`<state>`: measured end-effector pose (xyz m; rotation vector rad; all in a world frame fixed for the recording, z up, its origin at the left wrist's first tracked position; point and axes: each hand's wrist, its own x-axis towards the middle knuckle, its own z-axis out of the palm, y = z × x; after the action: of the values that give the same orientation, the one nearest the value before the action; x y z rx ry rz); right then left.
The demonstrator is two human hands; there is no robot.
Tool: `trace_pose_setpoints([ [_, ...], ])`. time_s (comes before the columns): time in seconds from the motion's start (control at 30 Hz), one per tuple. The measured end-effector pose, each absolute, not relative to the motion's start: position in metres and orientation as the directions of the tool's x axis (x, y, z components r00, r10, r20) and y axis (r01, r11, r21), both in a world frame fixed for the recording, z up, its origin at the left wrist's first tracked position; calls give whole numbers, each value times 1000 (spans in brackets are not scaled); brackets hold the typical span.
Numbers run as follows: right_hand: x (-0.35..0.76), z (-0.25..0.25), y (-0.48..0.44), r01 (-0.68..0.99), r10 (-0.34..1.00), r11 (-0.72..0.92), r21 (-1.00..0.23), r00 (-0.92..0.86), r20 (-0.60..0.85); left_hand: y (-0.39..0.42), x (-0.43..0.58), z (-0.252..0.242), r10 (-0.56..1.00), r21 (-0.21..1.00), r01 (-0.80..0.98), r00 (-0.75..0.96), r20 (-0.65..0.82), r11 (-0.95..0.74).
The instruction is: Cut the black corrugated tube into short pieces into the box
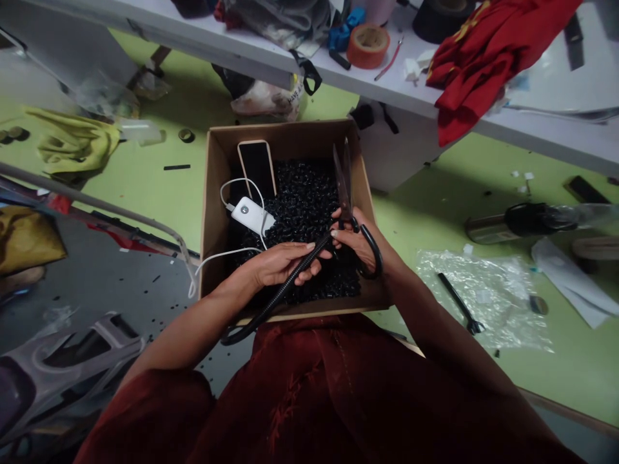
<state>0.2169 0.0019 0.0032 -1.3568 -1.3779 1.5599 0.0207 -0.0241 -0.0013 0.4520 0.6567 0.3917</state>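
A black ribbed tube [285,287] runs from below the box's near edge up to my fingers. My left hand [285,263] is closed around it, thumb on top. My right hand [355,238] pinches the tube's upper end and also holds a pair of scissors [343,187], whose slightly parted blades point away from me. Under both hands stands a cardboard box [207,187] with many small black pieces [304,193] inside. On these pieces lie a phone [257,169] and a white power bank [251,216] with a white cable.
A shelf [396,90] crosses the far side, carrying an orange tape roll [368,46] and red cloth [476,71]. To the right lie clear plastic [488,290], a black tool [459,303] and a metal flask [503,223]. Yellow cloth [72,138] lies left.
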Motion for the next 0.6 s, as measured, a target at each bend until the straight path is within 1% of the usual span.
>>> trace_pose_setpoints([
  [0.1, 212, 10, 10, 178, 932, -192, -965, -275, -236, -23, 22, 0, 540, 531, -252, 677, -501, 809],
  [0.17, 210, 11, 13, 198, 942, -152, -968, -269, -203, -23, 22, 1, 607, 591, -267, 613, -506, 762],
  [0.23, 209, 8, 15, 245, 954, -101, -964, -249, -164, -22, 22, 1, 678, 683, -239, 543, -496, 690],
  [0.33, 212, 0, 12, 383, 970, -35, -923, -209, -123, -19, 17, 2, 781, 826, -108, 414, -468, 553],
  [0.43, 220, -5, 4, 483, 968, -9, -876, -214, -128, -14, 9, 3, 874, 914, 96, 269, -405, 394],
  [0.53, 225, -6, -8, 542, 954, -2, -840, -251, -165, -12, 2, 5, 937, 926, 312, 204, -284, 213],
  [0.6, 225, -4, -16, 572, 944, -1, -820, -271, -190, -12, 0, 7, 953, 908, 397, 199, -228, 135],
])
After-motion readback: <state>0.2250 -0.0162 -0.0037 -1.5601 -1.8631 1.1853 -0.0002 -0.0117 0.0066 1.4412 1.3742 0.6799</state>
